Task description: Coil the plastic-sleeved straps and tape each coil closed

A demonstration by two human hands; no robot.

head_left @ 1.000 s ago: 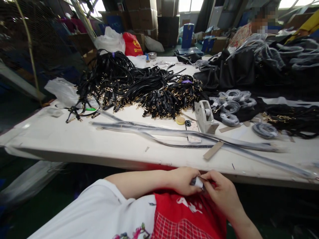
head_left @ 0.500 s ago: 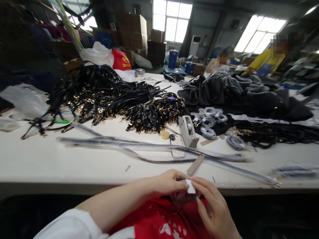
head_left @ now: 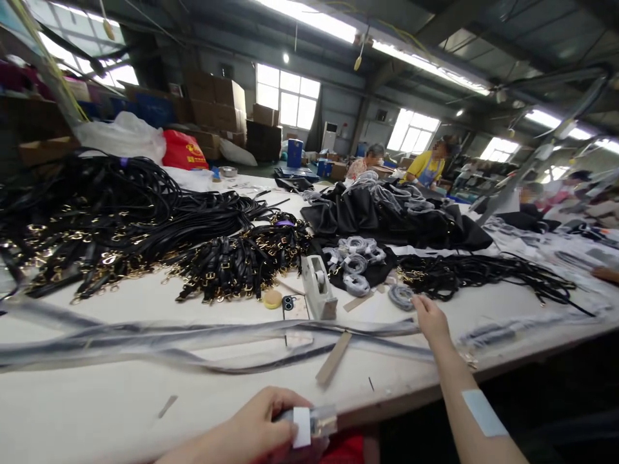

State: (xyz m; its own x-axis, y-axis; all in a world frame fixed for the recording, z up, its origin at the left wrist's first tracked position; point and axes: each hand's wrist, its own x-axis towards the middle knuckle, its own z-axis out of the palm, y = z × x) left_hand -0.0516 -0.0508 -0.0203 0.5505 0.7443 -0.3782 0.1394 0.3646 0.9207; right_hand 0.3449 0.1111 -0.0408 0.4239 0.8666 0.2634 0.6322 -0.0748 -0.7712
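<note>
My left hand (head_left: 258, 428) is low at the near table edge, closed on a small wrapped strap piece with a white label (head_left: 309, 423). My right hand (head_left: 429, 318) stretches out over the white table (head_left: 120, 399), fingers apart, touching the long plastic-sleeved straps (head_left: 193, 335) near their right end. A coiled grey wrapped strap (head_left: 400, 295) lies just beyond its fingertips. A white tape dispenser (head_left: 318, 287) stands to the left of that hand.
Big heaps of black straps with gold buckles (head_left: 145, 232) cover the left and middle. Black bags (head_left: 387, 216) and loose black straps (head_left: 483, 274) lie at the right. A phone (head_left: 294, 308) and cardboard strip (head_left: 333, 356) lie near. Other people work at the far end.
My right hand left the small labelled piece and reached forward to the right over the table. The left hand keeps the piece. The view tilted up.
</note>
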